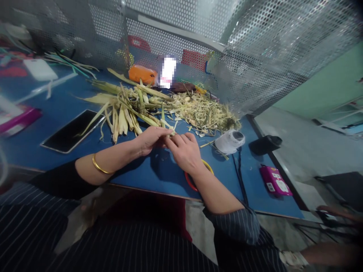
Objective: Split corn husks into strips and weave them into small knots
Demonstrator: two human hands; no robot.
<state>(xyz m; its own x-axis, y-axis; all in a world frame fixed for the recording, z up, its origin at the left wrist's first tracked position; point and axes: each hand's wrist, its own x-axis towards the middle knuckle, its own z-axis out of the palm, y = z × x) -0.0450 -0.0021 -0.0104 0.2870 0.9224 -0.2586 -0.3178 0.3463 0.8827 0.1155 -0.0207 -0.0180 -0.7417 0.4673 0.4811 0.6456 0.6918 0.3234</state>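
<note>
My left hand [151, 139] and my right hand [185, 151] meet above the front half of the blue table. Their fingertips are pinched together on a small pale piece of corn husk [171, 132], mostly hidden by the fingers. Just beyond my left hand lies a heap of long dried corn husks [123, 119], pale green to straw-coloured. Behind my right hand spreads a pile of shredded husk bits [202, 113]. A red and yellow ring [209, 166] rests partly under my right wrist.
A white-wrapped spool [227, 141] and a black cylinder [263, 145] stand on the right, near a magenta packet [275, 181]. A dark-screened phone [72, 130] lies left. Behind are an orange pouch [141, 74], a lit screen [168, 71] and a perforated metal panel [181, 30].
</note>
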